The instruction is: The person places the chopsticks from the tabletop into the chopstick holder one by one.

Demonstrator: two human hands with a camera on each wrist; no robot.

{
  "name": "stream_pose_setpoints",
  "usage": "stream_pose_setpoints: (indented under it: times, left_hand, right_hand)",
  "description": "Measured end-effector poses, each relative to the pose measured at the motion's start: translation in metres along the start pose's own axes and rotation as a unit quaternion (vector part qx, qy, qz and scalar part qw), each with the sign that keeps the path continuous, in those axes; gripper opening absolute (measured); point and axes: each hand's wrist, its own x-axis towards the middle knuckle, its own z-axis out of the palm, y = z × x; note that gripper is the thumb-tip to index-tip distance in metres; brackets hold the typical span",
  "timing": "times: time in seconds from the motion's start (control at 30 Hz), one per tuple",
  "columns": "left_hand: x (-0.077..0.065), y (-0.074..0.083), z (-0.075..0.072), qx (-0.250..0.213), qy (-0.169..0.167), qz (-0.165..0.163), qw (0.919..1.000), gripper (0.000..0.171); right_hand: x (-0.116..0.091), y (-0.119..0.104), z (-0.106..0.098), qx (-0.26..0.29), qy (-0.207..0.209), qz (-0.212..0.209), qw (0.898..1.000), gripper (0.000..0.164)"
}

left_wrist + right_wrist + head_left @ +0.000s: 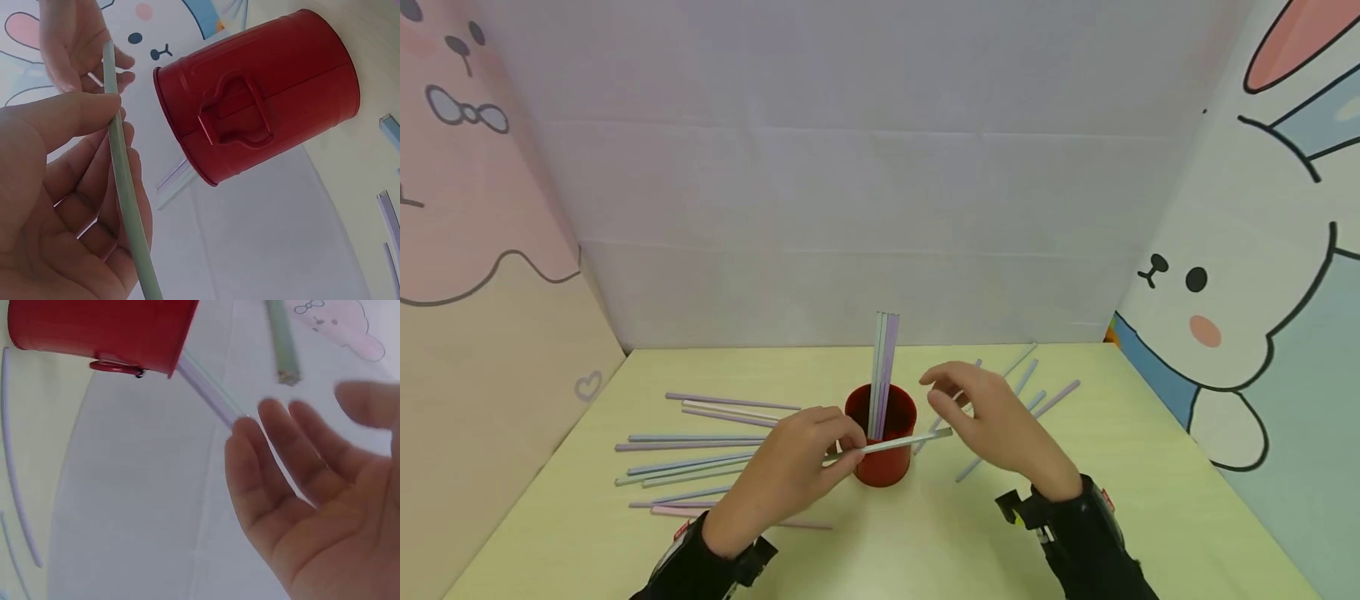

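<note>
My left hand [797,458] pinches a pale green stick [910,441] between thumb and fingers, in front of a red metal cup [883,467]. The stick lies nearly level, its free end pointing toward my right hand [992,417]. That hand hovers right of the cup with loosely bent fingers, a small gap from the stick's end [287,372] in the right wrist view. Several green and purple sticks [883,367] stand upright in the cup. A handle [240,112] shows on the cup's side in the left wrist view.
Several purple, blue, green and pink sticks [700,444] lie roughly parallel on the pale yellow table [940,550], left of the cup. More blue and purple sticks [1056,398] lie slanted behind and beside the right hand. A pale wall [865,192] stands behind the table.
</note>
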Motion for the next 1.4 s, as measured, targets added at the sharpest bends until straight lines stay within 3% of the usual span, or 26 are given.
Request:
stream_pose_setpoints:
  times: [0.13, 0.3, 0.5, 0.63, 0.73, 0.97, 1.23, 1.4]
  left_hand:
    - [0.001, -0.005, -0.007, -0.012, 0.025, -0.043, 0.9987, 0.015]
    - [0.008, -0.008, -0.017, -0.041, 0.088, -0.087, 0.9915, 0.014]
    - [0.025, -0.007, -0.024, -0.103, 0.17, -0.095, 0.9755, 0.015]
    - [0.039, -0.005, -0.026, -0.142, 0.203, -0.091, 0.9645, 0.015]
    - [0.049, -0.004, -0.026, -0.161, 0.217, -0.091, 0.9586, 0.014]
    - [0.066, -0.003, -0.025, -0.195, 0.22, -0.102, 0.9503, 0.016]
    - [0.073, -0.011, -0.013, -0.214, 0.214, -0.119, 0.9457, 0.016]
    - [0.072, -0.018, -0.001, -0.214, 0.198, -0.126, 0.9481, 0.016]
  right_hand:
    - [0.003, 0.011, 0.003, 0.059, 0.031, 0.065, 0.996, 0.03]
    - [0.007, 0.022, 0.017, 0.154, 0.023, 0.112, 0.981, 0.044]
    - [0.009, 0.027, 0.04, 0.213, -0.033, 0.101, 0.971, 0.073]
    - [0.01, 0.025, 0.056, 0.221, -0.054, 0.13, 0.965, 0.101]
    - [0.01, 0.026, 0.07, 0.239, -0.049, 0.158, 0.957, 0.113]
    - [0.01, 0.029, 0.094, 0.29, -0.021, 0.186, 0.939, 0.112]
    - [0.009, 0.027, 0.104, 0.287, 0.008, 0.174, 0.942, 0.095]
    - [0.008, 0.03, 0.104, 0.278, 0.01, 0.178, 0.944, 0.088]
